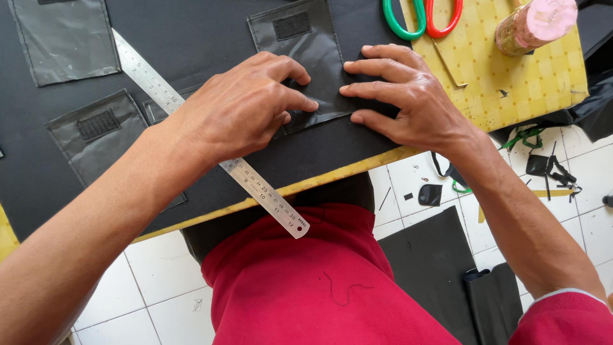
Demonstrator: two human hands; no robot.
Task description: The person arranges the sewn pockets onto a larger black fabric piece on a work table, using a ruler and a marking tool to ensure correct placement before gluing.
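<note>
A large black fabric sheet (211,38) covers the desk (511,83), giving a flat base for the black pocket piece (316,57) lying on it. Both hands flatten that piece: left hand (239,105) and right hand (408,96), fingers spread, pressing rather than pinching, apparently to stop it shifting. A steel ruler (255,182) lies slantwise under the left wrist.

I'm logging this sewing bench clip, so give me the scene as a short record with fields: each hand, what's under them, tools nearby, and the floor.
left hand: fingers pressed on the black pocket piece
right hand: flat on the same piece, fingertips facing the left hand's
under them: large black fabric on a yellow table
ruler: steel, diagonal, partly under the left wrist, end past the table edge
other pockets: two grey pieces at left
scissors: green and red handles
floor: white tiles with black scraps
</note>
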